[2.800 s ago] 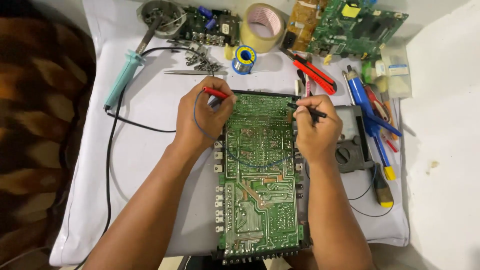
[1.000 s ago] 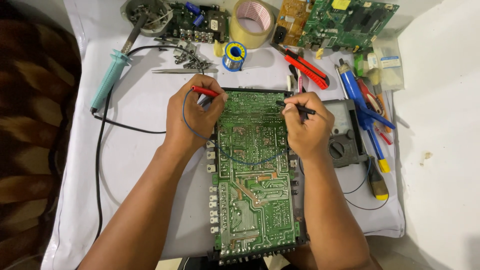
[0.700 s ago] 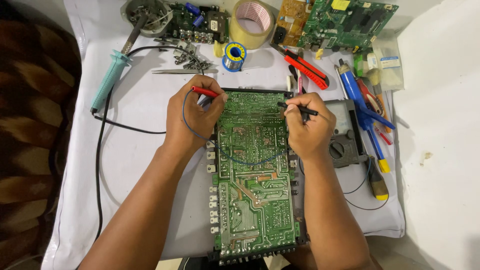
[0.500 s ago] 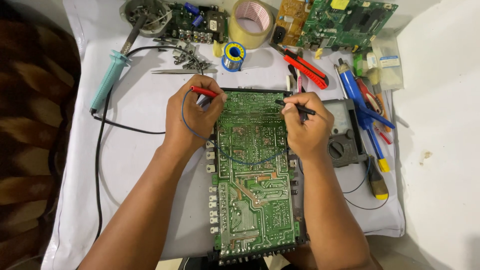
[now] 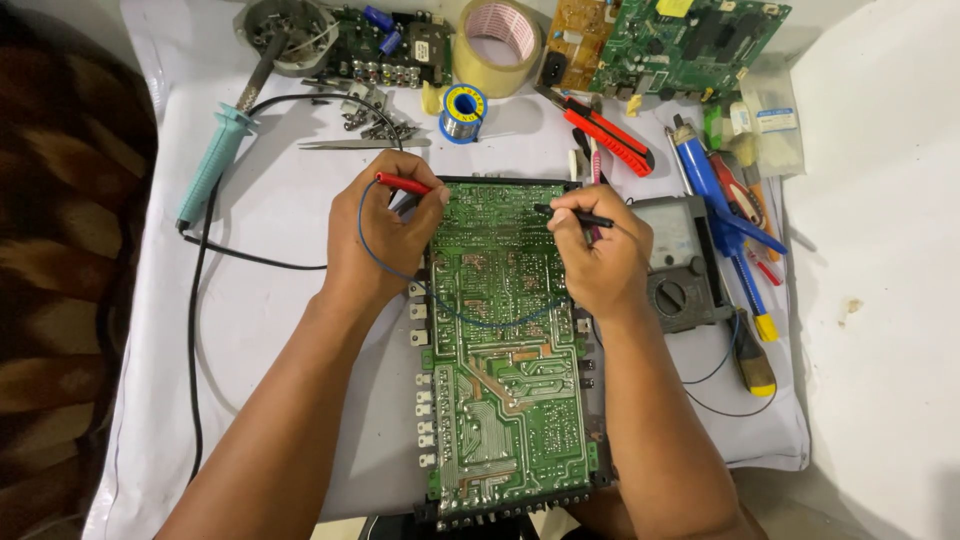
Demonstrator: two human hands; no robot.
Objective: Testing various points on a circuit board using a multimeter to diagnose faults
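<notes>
I see my left hand pinching the red probe and my right hand pinching the black probe, both tips on the far edge of the green circuit board (solder side up), mid-table, multimeter just beside

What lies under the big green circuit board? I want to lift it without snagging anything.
The circuit board lies on a white cloth. A blue wire crosses its top face. Metal tabs show along its left edge; whatever sits beneath the board is covered.
</notes>
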